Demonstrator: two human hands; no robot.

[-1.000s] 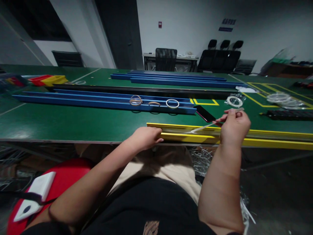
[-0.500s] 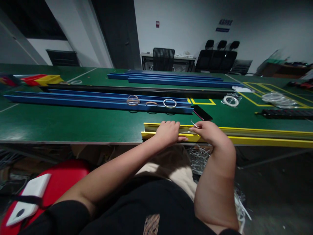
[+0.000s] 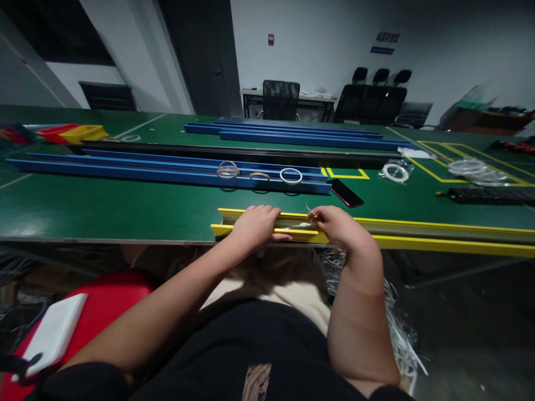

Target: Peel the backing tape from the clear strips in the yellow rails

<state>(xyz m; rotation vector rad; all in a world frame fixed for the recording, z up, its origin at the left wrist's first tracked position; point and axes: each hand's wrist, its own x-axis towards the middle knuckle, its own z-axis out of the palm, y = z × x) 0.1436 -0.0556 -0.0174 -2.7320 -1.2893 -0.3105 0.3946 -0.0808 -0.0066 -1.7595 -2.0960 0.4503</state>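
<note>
A long yellow channel rail (image 3: 418, 243) lies along the table's front edge and runs out of view to the right. My left hand (image 3: 256, 224) is wrapped over the rail near its left end, fingers on the far side and thumb at the near side. Farther right, my right hand (image 3: 334, 223) is closed in a pinch over the rail's groove. A thin white strip (image 3: 308, 209) curls up from its fingertips. Another whitish piece shows inside the groove between the hands; whether the two are joined I cannot tell.
Beyond the rail lie a phone (image 3: 346, 192), a blue rail (image 3: 167, 175) with tape rolls (image 3: 291, 176) on it, and a black rail (image 3: 259, 151). Bagged white rolls (image 3: 395, 172) and a black power strip (image 3: 493, 194) lie to the right. A red stool (image 3: 121, 284) stands at lower left.
The yellow rail's left end has shifted left along the table edge, and my left hand has moved with it. My right hand has also travelled left, still pinching the white strip.
</note>
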